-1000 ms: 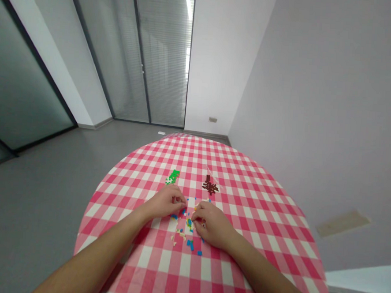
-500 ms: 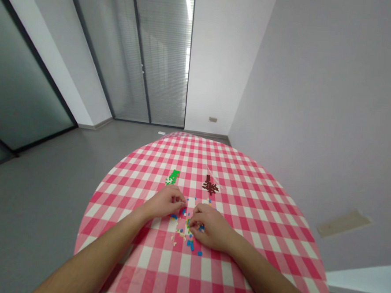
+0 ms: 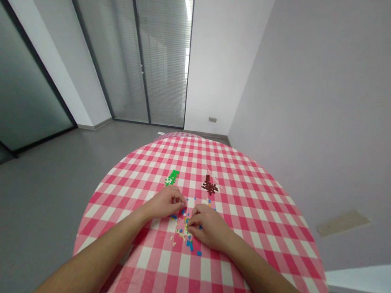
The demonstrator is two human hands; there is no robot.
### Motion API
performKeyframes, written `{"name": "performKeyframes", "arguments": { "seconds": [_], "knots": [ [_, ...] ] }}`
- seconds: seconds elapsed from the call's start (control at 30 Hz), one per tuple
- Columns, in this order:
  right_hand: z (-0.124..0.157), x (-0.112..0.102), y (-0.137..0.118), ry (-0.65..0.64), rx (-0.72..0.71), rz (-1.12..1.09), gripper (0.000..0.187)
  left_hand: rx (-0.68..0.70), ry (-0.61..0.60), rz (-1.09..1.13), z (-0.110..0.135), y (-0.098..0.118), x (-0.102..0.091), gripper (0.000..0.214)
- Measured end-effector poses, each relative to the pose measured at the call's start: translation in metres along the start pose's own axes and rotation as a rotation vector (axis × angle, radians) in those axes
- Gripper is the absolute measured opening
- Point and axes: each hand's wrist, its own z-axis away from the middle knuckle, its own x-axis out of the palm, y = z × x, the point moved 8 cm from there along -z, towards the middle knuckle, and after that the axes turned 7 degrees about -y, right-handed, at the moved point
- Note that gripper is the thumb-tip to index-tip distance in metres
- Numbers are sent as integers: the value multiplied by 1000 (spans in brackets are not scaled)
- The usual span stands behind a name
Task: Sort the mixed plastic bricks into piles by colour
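A scatter of tiny mixed pieces, blue, cream and yellow, lies on the red-and-white checked tablecloth. My left hand rests on the cloth at the pile's left edge, fingers curled and pinched together over some pieces. My right hand lies on the pile's right side, fingers bent down onto the pieces. What either hand pinches is too small to name. Farther away sit a small heap of green pieces and a heap of dark brown pieces.
The round table's edge drops to a grey floor on the left. A plain wall stands close on the right, and glass partitions with blinds are at the back.
My right hand has crept slightly left into the mixed pile. My left hand has barely moved.
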Motion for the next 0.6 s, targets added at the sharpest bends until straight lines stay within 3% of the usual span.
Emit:
{"name": "performKeyframes", "arguments": {
  "seconds": [0.17,0.27,0.4,0.6],
  "knots": [
    [2,-14,6,154,11,-84,11,20,-2,45,0,0,2,16],
    [5,-20,19,243,92,-174,10,32,-36,93,0,2,8,16],
    [8,-21,31,286,175,-263,10,49,-78,119,0,7,16,15],
    [6,-24,25,309,132,-292,17,77,-48,142,0,12,17,10]
  ]
}}
